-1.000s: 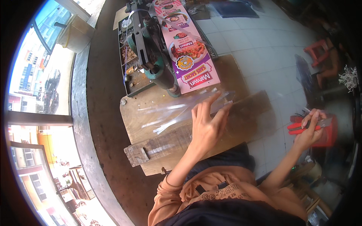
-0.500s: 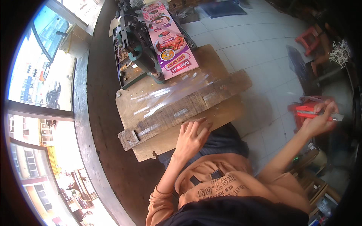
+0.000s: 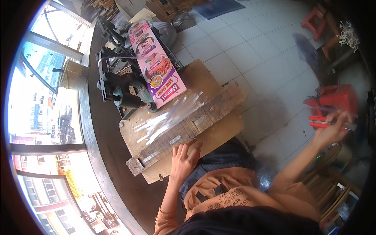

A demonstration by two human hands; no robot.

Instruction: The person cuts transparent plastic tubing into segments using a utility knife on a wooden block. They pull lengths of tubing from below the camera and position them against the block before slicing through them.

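My left hand (image 3: 184,159) rests with its fingertips at the near edge of a worn wooden bar (image 3: 188,123), its fingers slightly bent and holding nothing. This bar lies across a brown board (image 3: 213,135) over my lap. Beyond the bar, several clear plastic strips (image 3: 172,117) lie loose on the board. Well out to the right, my right hand (image 3: 335,128) is closed round a red tool with a flat metal end (image 3: 319,122); its exact kind is unclear. Something thin and clear, like plastic film, shows blurred by that hand.
A dark green hand-press machine (image 3: 129,96) stands at the board's far left, beside a long pink printed box panel (image 3: 162,74). A ledge (image 3: 98,129) with a white bucket (image 3: 73,75) runs along the window. Red stools (image 3: 337,98) stand on the tiled floor at right.
The view has swung, so the board and press sit lower and further left. My left hand remains at the bar, its fingers closer in. The right hand still holds the red tool out right.
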